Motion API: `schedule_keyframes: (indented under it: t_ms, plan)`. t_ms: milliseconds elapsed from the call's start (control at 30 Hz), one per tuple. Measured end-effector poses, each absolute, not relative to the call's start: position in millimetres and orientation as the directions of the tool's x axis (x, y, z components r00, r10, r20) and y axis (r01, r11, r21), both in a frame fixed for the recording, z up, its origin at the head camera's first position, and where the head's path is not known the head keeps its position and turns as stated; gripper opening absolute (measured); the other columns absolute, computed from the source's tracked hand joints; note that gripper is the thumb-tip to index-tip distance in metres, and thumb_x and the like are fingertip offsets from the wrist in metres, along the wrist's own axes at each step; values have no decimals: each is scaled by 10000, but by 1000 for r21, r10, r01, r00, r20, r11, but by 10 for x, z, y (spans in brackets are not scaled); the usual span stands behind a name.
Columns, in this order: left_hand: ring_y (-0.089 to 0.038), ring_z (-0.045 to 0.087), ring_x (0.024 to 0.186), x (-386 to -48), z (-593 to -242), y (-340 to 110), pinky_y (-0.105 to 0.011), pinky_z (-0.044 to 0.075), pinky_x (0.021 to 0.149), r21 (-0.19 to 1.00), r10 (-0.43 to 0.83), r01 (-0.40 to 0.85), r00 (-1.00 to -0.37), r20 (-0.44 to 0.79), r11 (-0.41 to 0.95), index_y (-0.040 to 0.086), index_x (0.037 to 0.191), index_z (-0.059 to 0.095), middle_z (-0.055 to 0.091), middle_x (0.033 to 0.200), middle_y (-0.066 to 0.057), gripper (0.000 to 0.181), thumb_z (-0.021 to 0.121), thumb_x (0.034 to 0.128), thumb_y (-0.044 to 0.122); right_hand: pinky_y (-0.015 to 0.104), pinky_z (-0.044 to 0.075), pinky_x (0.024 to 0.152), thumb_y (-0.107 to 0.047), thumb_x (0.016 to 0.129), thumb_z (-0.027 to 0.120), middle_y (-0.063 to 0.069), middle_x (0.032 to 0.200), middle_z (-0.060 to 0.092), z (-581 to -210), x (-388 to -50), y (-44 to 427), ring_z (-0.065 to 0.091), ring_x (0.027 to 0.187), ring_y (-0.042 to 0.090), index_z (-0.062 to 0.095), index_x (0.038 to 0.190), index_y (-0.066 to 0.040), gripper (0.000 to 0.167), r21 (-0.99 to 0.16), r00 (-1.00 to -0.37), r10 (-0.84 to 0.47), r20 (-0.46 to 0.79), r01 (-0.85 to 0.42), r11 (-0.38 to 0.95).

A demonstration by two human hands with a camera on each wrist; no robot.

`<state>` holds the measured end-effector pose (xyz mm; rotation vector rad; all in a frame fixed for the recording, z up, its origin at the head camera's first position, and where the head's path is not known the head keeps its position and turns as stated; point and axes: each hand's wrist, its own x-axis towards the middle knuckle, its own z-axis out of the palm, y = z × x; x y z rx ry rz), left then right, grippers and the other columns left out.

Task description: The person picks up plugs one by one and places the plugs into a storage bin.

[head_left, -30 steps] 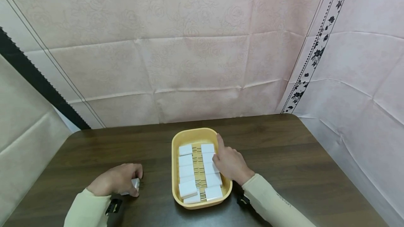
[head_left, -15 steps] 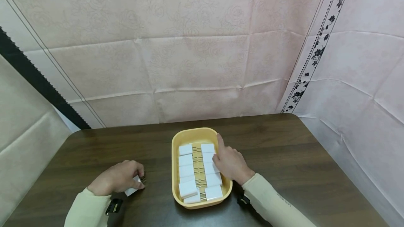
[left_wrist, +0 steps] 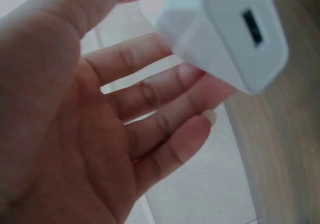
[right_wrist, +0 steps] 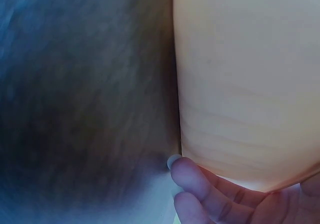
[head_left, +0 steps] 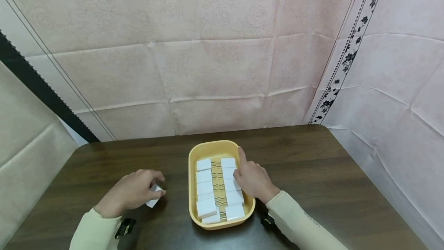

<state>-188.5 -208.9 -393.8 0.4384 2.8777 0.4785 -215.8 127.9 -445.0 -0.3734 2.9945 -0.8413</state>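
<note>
My left hand (head_left: pixel 133 189) is raised a little over the table, left of the yellow tray. It pinches a white USB charger (head_left: pixel 154 196) between thumb and fingers. The left wrist view shows the port face of this charger (left_wrist: pixel 220 39), with one dark USB slot. My right hand (head_left: pixel 256 180) grips the right side of the yellow tray (head_left: pixel 216 149), its index finger along the rim and its thumb over the inner side. Fingertips against the tray's outer wall (right_wrist: pixel 245 84) appear in the right wrist view. Several white chargers (head_left: pixel 204 187) lie in two columns inside, prongs towards the middle.
A dark wooden table (head_left: pixel 295 157) lies under everything. Behind it hangs a pale patterned cloth (head_left: pixel 215 68), with more cloth at both sides. At the tray's near left, one charger (head_left: pixel 206 207) overlaps another. Black straps (head_left: pixel 125 227) sit on both wrists.
My left hand has lifted the charger from the table and moved slightly right and away from me, turning the charger. My right hand and the tray have stayed put.
</note>
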Motion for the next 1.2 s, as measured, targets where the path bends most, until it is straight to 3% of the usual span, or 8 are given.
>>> schedule_keyframes:
  t_ms: [233,400,700,1200]
  plan:
    - [-92,534,749,-1816,-3833,-2014,-302,422,593,292,348,325,-937,-29,900,195,1168,719,671,959,60,299,735,901,330,283,395,405,-203,1027,521,18,587,510,-4453,-2163,1277,474,411,127,110,1613,-25,738,-517,-972,-228,56,-224,826]
    - [-110,601,812,-1772,-3776,-1961,-303,454,611,260,359,359,-932,47,897,257,1131,731,709,1084,35,222,694,928,339,284,388,403,-197,1025,524,18,585,507,-4450,-2160,1277,469,408,127,122,1609,-15,733,-518,-972,-228,60,-225,825]
    - [-21,480,664,-1715,-3719,-1897,-221,386,548,244,399,424,-905,146,872,329,1019,700,590,889,122,72,686,950,344,276,387,397,-207,1025,520,9,571,506,-4444,-2154,1266,469,396,122,117,1612,-19,736,-521,-973,-224,51,-217,825]
    - [27,453,627,-1710,-3739,-1792,-187,380,536,246,403,460,-881,249,853,296,956,683,528,821,151,85,744,912,337,277,392,400,-203,1026,520,16,579,511,-4448,-2161,1271,470,396,123,115,1612,-19,735,-528,-974,-222,48,-213,822]
